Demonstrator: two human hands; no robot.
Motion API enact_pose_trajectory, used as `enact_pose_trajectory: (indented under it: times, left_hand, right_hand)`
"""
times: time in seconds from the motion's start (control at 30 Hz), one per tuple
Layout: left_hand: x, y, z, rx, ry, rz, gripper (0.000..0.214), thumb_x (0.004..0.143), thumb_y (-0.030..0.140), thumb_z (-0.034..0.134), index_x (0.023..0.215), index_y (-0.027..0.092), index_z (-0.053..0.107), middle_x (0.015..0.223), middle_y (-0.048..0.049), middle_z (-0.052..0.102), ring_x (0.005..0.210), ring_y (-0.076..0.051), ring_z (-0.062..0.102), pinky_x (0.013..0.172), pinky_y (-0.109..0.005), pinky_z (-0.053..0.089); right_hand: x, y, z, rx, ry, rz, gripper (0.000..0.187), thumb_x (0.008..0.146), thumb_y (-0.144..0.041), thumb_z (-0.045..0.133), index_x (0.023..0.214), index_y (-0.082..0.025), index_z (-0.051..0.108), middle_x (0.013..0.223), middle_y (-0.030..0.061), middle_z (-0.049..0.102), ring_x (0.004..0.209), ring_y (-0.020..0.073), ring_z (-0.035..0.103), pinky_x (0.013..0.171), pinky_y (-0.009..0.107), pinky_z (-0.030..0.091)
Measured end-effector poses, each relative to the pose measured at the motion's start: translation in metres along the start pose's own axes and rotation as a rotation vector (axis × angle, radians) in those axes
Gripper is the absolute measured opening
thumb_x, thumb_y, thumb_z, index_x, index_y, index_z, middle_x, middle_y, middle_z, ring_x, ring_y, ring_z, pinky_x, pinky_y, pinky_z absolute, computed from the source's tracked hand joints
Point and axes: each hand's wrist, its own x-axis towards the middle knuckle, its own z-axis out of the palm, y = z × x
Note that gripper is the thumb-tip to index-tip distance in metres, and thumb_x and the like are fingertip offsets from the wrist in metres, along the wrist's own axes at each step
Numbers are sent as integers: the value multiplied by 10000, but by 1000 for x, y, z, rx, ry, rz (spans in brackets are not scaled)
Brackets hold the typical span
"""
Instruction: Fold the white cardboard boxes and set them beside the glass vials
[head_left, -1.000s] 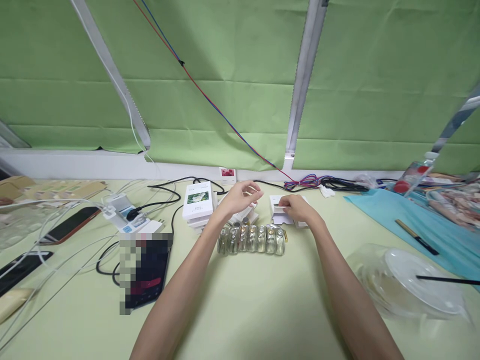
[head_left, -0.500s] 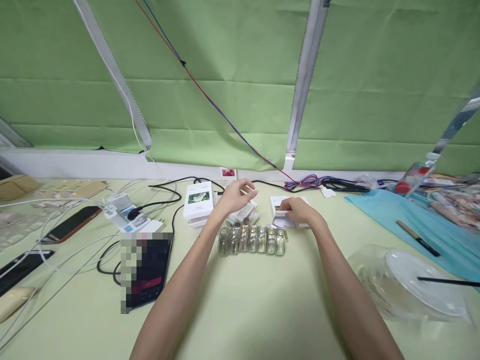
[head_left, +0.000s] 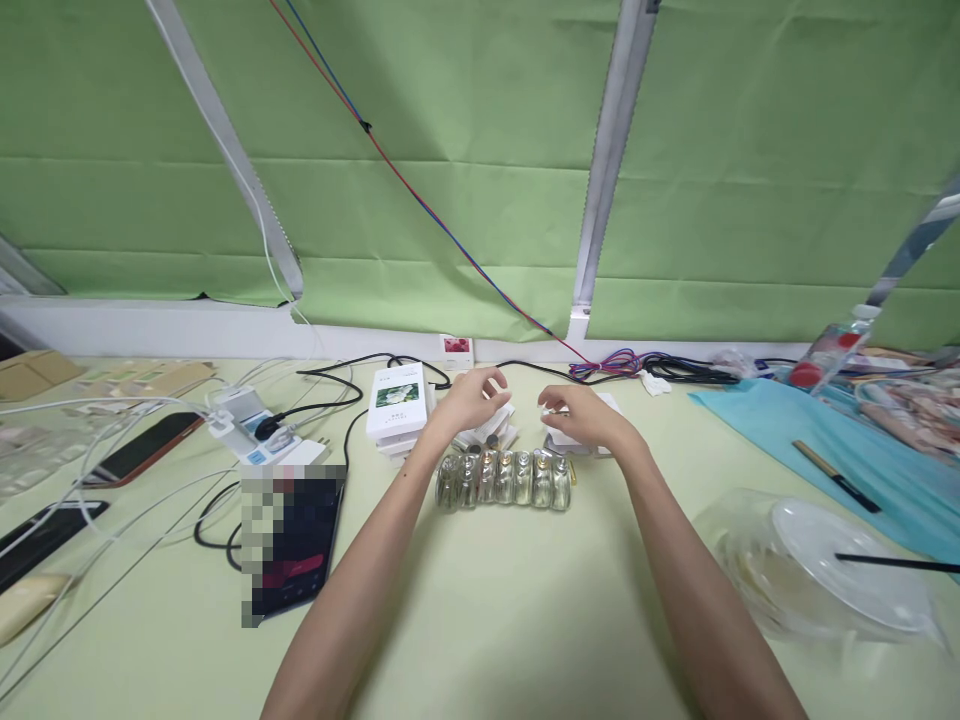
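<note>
My left hand (head_left: 474, 398) hovers with its fingers loosely curled and apart over a small heap of white packs (head_left: 480, 432). Nothing shows between its fingers. To the right, my right hand (head_left: 581, 413) is spread over a white box (head_left: 606, 405), its thumb and fingers apart; it partly covers the box, and I cannot tell whether it touches it. A row of small clear glass bottles (head_left: 504, 482) lies side by side on the table in front of both hands. Left of my left hand is a stack of white boxes with a flower picture (head_left: 397, 400).
A tablet or phone (head_left: 300, 545) lies left of my left forearm, near a white power strip (head_left: 262, 435) and cables. On the right are a clear plastic tub with a white lid (head_left: 847, 570), a blue cloth (head_left: 787, 430) and a knife (head_left: 836, 477). A bottle (head_left: 832, 350) stands behind.
My right hand has opened its fingers off the front of the white box and shifted slightly up and left. The left hand has dropped slightly, its fingers still apart.
</note>
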Motion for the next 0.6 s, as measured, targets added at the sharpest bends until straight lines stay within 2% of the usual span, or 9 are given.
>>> enact_pose_trajectory:
  times: [0.13,0.27,0.37,0.5,0.6]
  left_hand:
    - [3,-12,14,133,-68,-68,294,863,326,653,1131,212,693,947,-76,749,908,-245,701,805,-314,518]
    - [7,-21,28,225,-96,-125,480,819,250,670,1296,219,630,1186,-116,715,1055,-266,686,864,-309,510]
    - [10,-26,33,265,-120,-128,521,793,170,661,1311,221,630,1313,-124,667,1152,-265,653,916,-295,494]
    - [11,-30,34,290,-163,-126,511,783,149,670,1287,230,654,1311,-105,672,1186,-258,638,939,-286,488]
    - [10,-30,33,295,-170,-140,586,753,183,735,1324,258,628,1301,-79,676,1208,-248,623,940,-270,487]
  right_hand:
    - [5,-10,15,47,-15,-62,220,905,-185,638,1119,-162,686,1129,116,734,1036,220,680,899,302,479]
    - [7,-12,25,52,-54,-57,215,906,-184,637,1113,-163,689,1103,126,738,1033,239,682,873,325,492]
    - [6,-13,25,57,-70,-56,210,907,-189,642,1110,-163,691,1069,126,743,1030,246,684,870,335,496]
    - [6,-14,25,70,-87,-62,205,906,-179,646,1105,-163,692,1064,117,747,1028,235,686,878,324,495]
    - [6,-15,26,75,-93,-67,204,906,-177,650,1105,-162,691,1067,113,749,1026,228,688,884,316,492]
